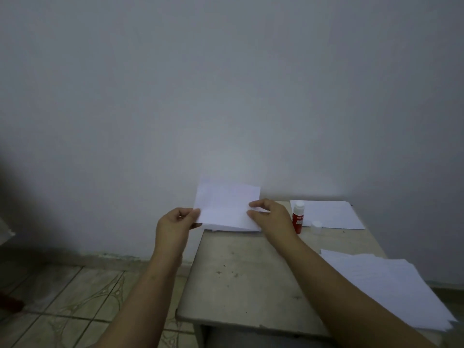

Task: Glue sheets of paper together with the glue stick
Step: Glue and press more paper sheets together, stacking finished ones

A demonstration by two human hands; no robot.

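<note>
A white sheet of paper (226,207) is lifted above the far left corner of the small table (241,270). My left hand (175,224) pinches its left edge. My right hand (270,214) pinches its right edge between thumb and fingers. A red glue stick (298,217) stands upright and uncapped just right of my right hand. Its white cap (316,227) sits on the table beside it.
One white sheet (329,213) lies flat at the table's far right corner. A stack of white sheets (381,287) overhangs the near right edge. A plain wall rises right behind the table. Tiled floor (75,297) lies to the left.
</note>
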